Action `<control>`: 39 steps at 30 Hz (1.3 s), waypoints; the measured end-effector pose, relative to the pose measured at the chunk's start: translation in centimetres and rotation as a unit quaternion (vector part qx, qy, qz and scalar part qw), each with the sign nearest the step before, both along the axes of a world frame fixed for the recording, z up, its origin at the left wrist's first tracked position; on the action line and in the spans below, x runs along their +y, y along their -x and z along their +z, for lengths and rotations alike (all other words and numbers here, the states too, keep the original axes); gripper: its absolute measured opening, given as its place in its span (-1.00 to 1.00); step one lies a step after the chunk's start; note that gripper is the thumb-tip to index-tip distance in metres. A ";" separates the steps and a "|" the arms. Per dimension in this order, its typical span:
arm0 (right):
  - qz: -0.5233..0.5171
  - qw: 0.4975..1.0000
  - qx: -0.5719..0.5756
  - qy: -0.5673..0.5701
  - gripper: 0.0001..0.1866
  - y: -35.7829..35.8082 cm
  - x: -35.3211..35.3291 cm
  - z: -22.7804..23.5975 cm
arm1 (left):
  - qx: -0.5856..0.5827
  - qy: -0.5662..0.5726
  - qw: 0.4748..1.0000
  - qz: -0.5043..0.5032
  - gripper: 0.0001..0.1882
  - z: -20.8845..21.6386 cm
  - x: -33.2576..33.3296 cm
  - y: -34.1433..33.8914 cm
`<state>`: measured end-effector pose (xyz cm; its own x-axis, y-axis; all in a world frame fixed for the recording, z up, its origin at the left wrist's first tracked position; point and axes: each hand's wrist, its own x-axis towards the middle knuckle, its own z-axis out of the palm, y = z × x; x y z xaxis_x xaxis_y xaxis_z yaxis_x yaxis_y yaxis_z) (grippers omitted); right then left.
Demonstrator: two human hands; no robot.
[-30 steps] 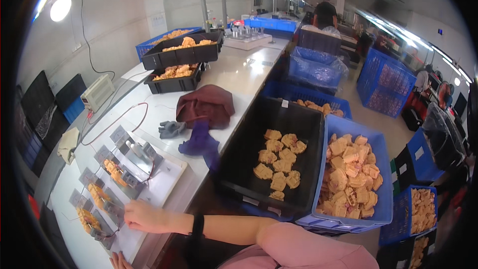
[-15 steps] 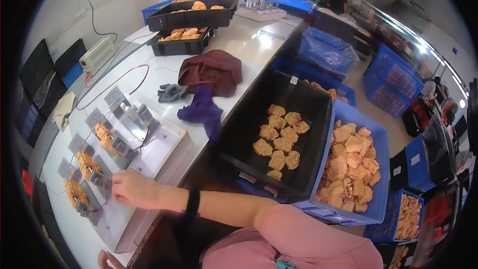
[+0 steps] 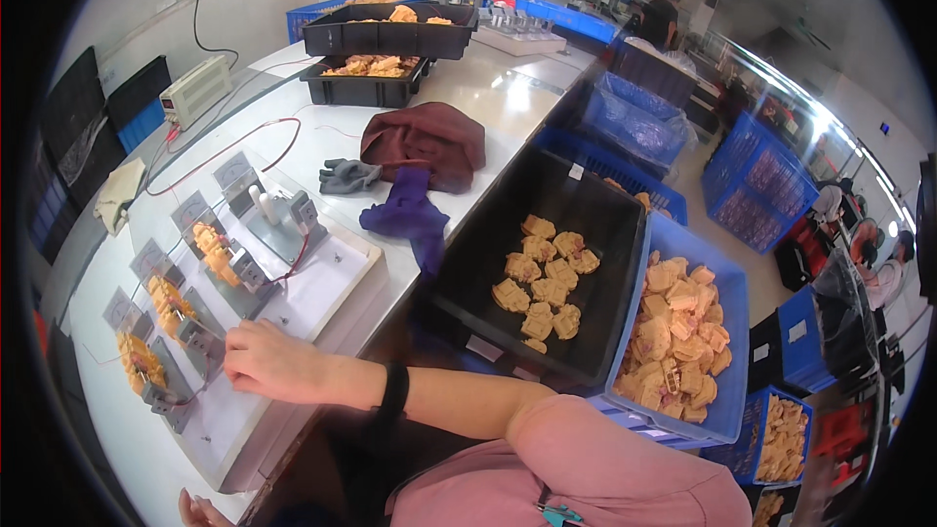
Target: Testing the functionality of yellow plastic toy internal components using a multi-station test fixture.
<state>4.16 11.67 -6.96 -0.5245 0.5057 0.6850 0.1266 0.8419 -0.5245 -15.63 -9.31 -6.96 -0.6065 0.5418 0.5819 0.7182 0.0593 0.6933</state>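
Note:
My right hand (image 3: pixel 268 361) is closed, fingers curled together, beside the grey clamp block (image 3: pixel 198 337) of a test fixture; whatever it may hold is hidden. At the lower left edge, my left hand (image 3: pixel 202 509) shows only some fingers, held apart with nothing visible in them. Both hands are by a white fixture board (image 3: pixel 317 293). Three tan moulded parts stand upright in its fixtures: a near one (image 3: pixel 140 363), a middle one (image 3: pixel 171 308) and a farther one (image 3: pixel 214 252). The farthest fixture (image 3: pixel 273 220) bears white pegs and no tan part. Small dial meters (image 3: pixel 191 212) stand behind the fixtures.
Right of the bench, a black tray (image 3: pixel 478 278) holds several tan parts, beside a blue crate (image 3: pixel 734 371) heaped with more. A purple cloth (image 3: pixel 405 210), grey glove (image 3: pixel 348 176) and maroon cloth (image 3: pixel 429 141) lie on the bench. Black trays (image 3: pixel 366 90) are stacked beyond; a power supply (image 3: pixel 195 90) stands left.
The view has shifted slightly, so the bench and trays sit a little differently in the picture. My right hand stays closed by the fixtures; the tan parts remain in place.

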 end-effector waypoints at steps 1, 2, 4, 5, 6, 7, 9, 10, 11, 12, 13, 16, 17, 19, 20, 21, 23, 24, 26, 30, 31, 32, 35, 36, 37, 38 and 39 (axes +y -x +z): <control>0.001 1.000 -0.001 0.003 -0.90 0.0 0.0 0.0 | -0.002 0.018 1.000 0.005 -0.63 -0.1 0.0 0.2; 0.003 1.000 -0.004 0.002 -0.90 0.0 0.1 0.0 | -0.004 0.036 0.999 0.010 -0.61 -0.2 0.1 0.4; 0.006 1.000 0.000 0.001 -0.90 0.0 0.1 0.0 | 0.027 0.006 0.999 -0.017 -0.61 -0.4 0.6 0.9; 0.007 1.000 -0.001 -0.001 -0.90 0.0 0.2 0.0 | 0.060 -0.023 0.997 -0.046 -0.61 -0.5 0.9 1.0; 0.008 1.000 -0.007 -0.002 -0.90 0.0 0.2 0.0 | 0.059 -0.024 0.997 -0.045 -0.61 -0.7 1.1 1.2; 0.002 1.000 -0.022 0.001 -0.90 0.0 0.2 0.0 | 0.047 -0.021 0.998 -0.037 -0.61 -1.0 1.2 1.5; 0.007 1.000 0.006 -0.016 -0.90 0.0 0.2 0.0 | 0.033 -0.016 0.999 -0.028 -0.61 -1.7 1.0 2.0; 0.003 0.999 0.027 -0.032 -0.90 0.1 0.2 0.0 | -0.002 -0.010 1.000 -0.018 -0.61 -2.1 0.7 2.3; 0.006 0.999 0.025 -0.028 -0.90 0.0 0.3 0.0 | -0.037 -0.003 0.999 -0.007 -0.61 -2.5 0.4 2.6; 0.009 1.000 0.002 -0.012 -0.91 0.0 0.2 0.0 | -0.040 -0.001 0.999 -0.003 -0.61 -2.8 -0.1 2.9; 0.013 1.000 -0.022 0.003 -0.90 0.0 0.2 0.2 | -0.045 -0.013 0.999 -0.006 -0.62 -2.9 -0.5 3.1; 0.007 1.000 -0.014 0.003 -0.89 -0.1 0.0 0.6 | -0.067 -0.016 0.998 -0.008 -0.60 -2.2 -1.1 3.4; 0.011 1.000 -0.014 0.002 -0.89 -0.3 0.0 0.8 | -0.084 -0.009 0.996 -0.010 -0.56 -1.7 -0.9 3.2; 0.011 0.999 -0.052 -0.001 -0.89 -0.5 0.1 1.1 | -0.203 -0.058 0.977 -0.044 -0.56 -0.1 1.4 3.7; -0.003 0.999 -0.044 -0.024 -0.90 -0.9 0.3 1.2 | -0.323 -0.112 0.937 -0.064 -0.55 0.7 1.8 3.6; 0.014 0.997 -0.063 -0.034 -0.90 -0.8 0.3 1.3 | -0.391 -0.191 0.900 -0.008 -0.46 0.8 1.7 2.5; 0.008 0.996 -0.082 -0.016 -0.91 -1.0 0.2 1.8 | -0.318 -0.204 0.921 -0.093 -0.44 1.8 1.9 1.7; 0.008 0.996 -0.089 0.018 -0.92 -0.9 -0.1 2.1 | -0.258 -0.172 0.948 -0.072 -0.41 2.0 2.3 1.2; -0.005 0.994 -0.111 0.022 -0.92 -1.0 -0.3 2.7 | -0.194 -0.214 0.946 -0.150 -0.34 2.8 2.6 0.2; 0.000 0.991 -0.115 0.068 -0.91 -0.6 -1.2 3.7 | -0.080 -0.211 0.956 -0.190 -0.29 4.7 2.8 -1.0; -0.006 0.990 -0.119 0.075 -0.91 -0.6 -1.5 3.9 | -0.084 -0.217 0.956 -0.181 -0.28 5.0 2.8 -1.2; 0.001 0.991 -0.120 0.066 -0.91 -0.5 -1.6 4.0 | -0.087 -0.226 0.954 -0.178 -0.27 5.2 2.9 -1.2; -0.003 0.991 -0.118 0.069 -0.91 -0.6 -1.7 4.0 | -0.101 -0.228 0.952 -0.178 -0.26 5.0 2.9 -0.8; -0.003 0.990 -0.118 0.075 -0.90 -0.6 -1.6 3.9 | -0.099 -0.234 0.951 -0.177 -0.26 4.6 2.9 -0.6; -0.003 0.990 -0.118 0.081 -0.90 -0.6 -1.5 3.7 | -0.093 -0.232 0.951 -0.181 -0.26 4.2 2.8 -0.4; -0.003 0.990 -0.117 0.080 -0.91 -0.6 -1.5 3.6 | -0.102 -0.205 0.959 -0.169 -0.26 3.8 2.6 -0.3; -0.004 0.990 -0.117 0.078 -0.91 -0.7 -1.4 3.4 | -0.087 -0.232 0.951 -0.185 -0.26 3.4 2.4 -0.4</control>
<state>4.90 10.25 -3.54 -0.6548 0.6005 0.4590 0.2660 0.7515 -0.6038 -15.24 -6.89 -3.58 -0.5330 0.4458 0.7191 0.5022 -0.5172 0.6930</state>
